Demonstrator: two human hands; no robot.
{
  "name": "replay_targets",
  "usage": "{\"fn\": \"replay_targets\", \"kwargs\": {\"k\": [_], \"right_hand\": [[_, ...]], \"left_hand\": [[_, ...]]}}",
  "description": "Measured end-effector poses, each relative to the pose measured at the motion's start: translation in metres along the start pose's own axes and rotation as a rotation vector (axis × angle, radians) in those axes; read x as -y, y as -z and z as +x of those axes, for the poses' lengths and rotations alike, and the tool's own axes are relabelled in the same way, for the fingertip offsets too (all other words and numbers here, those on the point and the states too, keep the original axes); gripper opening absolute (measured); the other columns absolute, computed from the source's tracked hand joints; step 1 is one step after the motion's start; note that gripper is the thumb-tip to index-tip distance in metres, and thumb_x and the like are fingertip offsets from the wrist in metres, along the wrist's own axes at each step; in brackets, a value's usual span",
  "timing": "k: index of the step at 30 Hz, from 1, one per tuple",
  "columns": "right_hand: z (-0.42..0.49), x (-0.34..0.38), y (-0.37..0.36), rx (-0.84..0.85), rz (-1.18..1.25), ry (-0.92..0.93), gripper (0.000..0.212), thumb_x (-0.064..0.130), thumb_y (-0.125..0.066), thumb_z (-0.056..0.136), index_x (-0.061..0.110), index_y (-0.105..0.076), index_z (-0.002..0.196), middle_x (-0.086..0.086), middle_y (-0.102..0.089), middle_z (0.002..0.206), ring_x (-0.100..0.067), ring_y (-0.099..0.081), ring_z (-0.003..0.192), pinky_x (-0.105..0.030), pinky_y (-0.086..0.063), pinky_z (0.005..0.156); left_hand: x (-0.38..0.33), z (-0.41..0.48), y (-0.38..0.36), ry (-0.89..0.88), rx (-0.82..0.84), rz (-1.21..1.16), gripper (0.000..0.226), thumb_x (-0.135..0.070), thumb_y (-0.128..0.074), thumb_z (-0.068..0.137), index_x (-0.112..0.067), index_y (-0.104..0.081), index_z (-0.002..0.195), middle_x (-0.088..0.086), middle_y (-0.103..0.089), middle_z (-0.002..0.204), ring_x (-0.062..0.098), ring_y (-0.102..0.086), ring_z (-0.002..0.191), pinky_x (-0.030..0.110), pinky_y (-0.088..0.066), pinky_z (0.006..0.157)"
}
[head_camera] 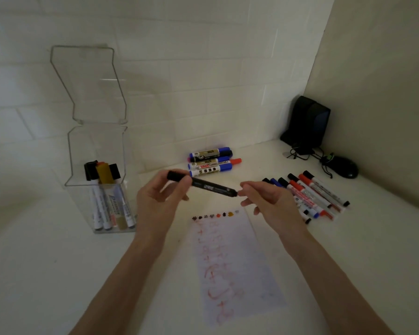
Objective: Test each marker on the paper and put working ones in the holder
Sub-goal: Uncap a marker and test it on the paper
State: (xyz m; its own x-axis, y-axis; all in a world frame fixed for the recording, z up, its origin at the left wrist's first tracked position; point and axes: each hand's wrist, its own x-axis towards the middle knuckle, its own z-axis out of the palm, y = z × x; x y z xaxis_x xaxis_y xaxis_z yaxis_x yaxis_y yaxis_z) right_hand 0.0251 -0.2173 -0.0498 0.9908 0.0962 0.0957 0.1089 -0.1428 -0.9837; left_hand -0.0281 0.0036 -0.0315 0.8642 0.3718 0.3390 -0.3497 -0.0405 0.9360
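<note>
A black marker [209, 186] is held level above the top edge of the paper [230, 257]. My left hand [159, 199] grips it near the capped left end. My right hand [269, 201] is at its right tip, fingertips touching or nearly touching it; I cannot tell whether they pinch it. The paper bears a row of small colour test marks and faint red scribbles. The clear plastic holder [111, 213] stands to the left with several markers upright inside it.
Three or so thick markers [212, 160] lie stacked by the tiled back wall. Several thin markers [312, 193] lie fanned out on the right. A black speaker [306, 122] and a black mouse [346, 169] with cables sit in the right corner.
</note>
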Motion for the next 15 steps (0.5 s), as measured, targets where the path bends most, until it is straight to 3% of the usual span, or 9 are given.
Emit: {"fn": "replay_targets", "kwargs": {"k": [4, 9, 12, 15], "right_hand": [[0.003, -0.009, -0.003, -0.099, -0.038, 0.006, 0.013, 0.024, -0.065, 0.100, 0.025, -0.076, 0.106, 0.006, -0.078, 0.091, -0.008, -0.072, 0.074, -0.017, -0.053, 0.059], [0.003, -0.014, -0.018, -0.073, -0.074, 0.026, 0.013, 0.018, -0.065, 0.099, 0.022, -0.076, 0.105, 0.003, -0.075, 0.089, -0.008, -0.070, 0.067, -0.019, -0.052, 0.053], [0.003, -0.016, -0.025, -0.069, -0.097, 0.045, 0.014, 0.015, -0.064, 0.100, 0.021, -0.075, 0.106, 0.001, -0.074, 0.091, -0.007, -0.068, 0.065, -0.017, -0.052, 0.053], [0.004, -0.019, -0.030, -0.065, -0.122, 0.056, 0.015, 0.015, -0.064, 0.100, 0.021, -0.075, 0.107, 0.001, -0.074, 0.092, -0.008, -0.068, 0.064, -0.019, -0.052, 0.053]], "left_hand": [[-0.050, 0.012, 0.036, -0.236, -0.138, 0.024, 0.022, -0.008, -0.069, 0.091, -0.010, -0.069, 0.113, 0.011, -0.074, 0.106, 0.017, -0.070, 0.088, 0.029, -0.056, 0.070], [-0.107, 0.020, 0.097, -0.460, -0.330, 0.333, 0.036, -0.018, -0.071, 0.093, -0.024, -0.048, 0.120, -0.008, -0.073, 0.100, 0.010, -0.073, 0.094, 0.025, -0.058, 0.073], [-0.108, 0.029, 0.118, -0.424, -0.357, 0.474, 0.034, -0.020, -0.071, 0.092, -0.028, -0.048, 0.116, -0.009, -0.073, 0.104, 0.007, -0.073, 0.093, 0.032, -0.058, 0.076], [-0.093, 0.036, 0.121, -0.291, -0.260, 0.607, 0.033, -0.019, -0.077, 0.087, -0.027, -0.055, 0.111, -0.017, -0.069, 0.104, 0.001, -0.072, 0.083, 0.019, -0.056, 0.069]]}}
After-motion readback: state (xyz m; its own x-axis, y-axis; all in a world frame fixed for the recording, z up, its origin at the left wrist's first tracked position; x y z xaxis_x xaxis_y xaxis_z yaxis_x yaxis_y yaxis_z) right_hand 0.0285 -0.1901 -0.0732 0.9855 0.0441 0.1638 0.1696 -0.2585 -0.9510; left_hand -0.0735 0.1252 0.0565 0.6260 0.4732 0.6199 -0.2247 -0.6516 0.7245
